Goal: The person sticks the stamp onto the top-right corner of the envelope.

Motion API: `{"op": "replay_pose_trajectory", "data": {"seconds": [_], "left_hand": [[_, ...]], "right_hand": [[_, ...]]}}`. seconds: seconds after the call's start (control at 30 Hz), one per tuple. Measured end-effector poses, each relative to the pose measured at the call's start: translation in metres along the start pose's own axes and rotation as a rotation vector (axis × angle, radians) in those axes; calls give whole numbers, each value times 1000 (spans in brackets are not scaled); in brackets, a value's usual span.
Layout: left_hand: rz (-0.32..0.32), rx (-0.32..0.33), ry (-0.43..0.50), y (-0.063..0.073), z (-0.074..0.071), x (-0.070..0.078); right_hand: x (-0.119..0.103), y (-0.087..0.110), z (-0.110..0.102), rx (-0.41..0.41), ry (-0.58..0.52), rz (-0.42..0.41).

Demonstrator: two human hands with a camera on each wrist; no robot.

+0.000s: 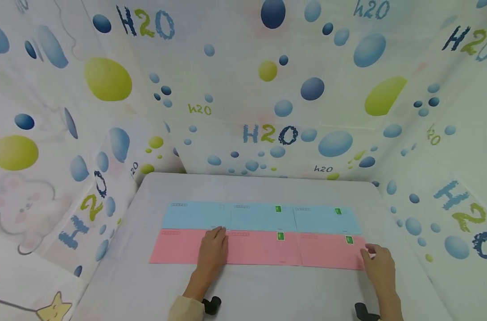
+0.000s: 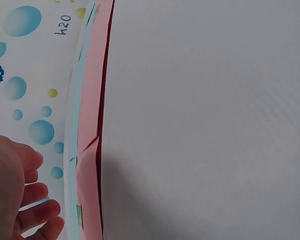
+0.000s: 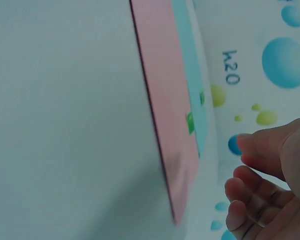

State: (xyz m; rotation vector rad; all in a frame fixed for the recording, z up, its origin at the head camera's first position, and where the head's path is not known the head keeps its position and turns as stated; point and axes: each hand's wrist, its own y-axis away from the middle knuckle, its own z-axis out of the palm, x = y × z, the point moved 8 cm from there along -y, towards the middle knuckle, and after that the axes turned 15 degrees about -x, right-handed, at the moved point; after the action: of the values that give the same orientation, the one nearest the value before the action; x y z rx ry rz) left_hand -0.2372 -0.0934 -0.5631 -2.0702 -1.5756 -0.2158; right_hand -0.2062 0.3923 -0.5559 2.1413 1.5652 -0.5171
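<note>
Two rows of envelopes lie on the white table, with small code boxes at the upper left and green stamps showing on several of them. The back row is blue, with a left envelope (image 1: 195, 216), a middle one (image 1: 259, 219) and a right one (image 1: 323, 223). In the front row are a left pink envelope (image 1: 175, 249), a middle one (image 1: 259, 252) and a right one (image 1: 328, 254). My left hand (image 1: 213, 252) is over the left pink envelope's right end, hiding part of it, fingers loosely bent. By the right pink envelope's right edge is my right hand (image 1: 380, 265), thumb and fingers apart, gripping nothing.
The white tabletop (image 1: 275, 294) extends in front of the envelopes. Patterned cloth walls (image 1: 227, 80) with bubbles and lettering enclose the table at the back and both sides. A black wrist device (image 1: 212, 306) sits at my left wrist, another (image 1: 365, 312) at my right.
</note>
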Motion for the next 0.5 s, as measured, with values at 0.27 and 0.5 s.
{"op": "replay_pose_trajectory", "data": {"seconds": [0.27,0.5], "left_hand": [[-42,62,-60,17,-16,-9],[-116,41,-85,21,-25,-22]], "right_hand": [[56,13,-6,-43,-31,304],[88,20,-2,-119,-58,506]]}}
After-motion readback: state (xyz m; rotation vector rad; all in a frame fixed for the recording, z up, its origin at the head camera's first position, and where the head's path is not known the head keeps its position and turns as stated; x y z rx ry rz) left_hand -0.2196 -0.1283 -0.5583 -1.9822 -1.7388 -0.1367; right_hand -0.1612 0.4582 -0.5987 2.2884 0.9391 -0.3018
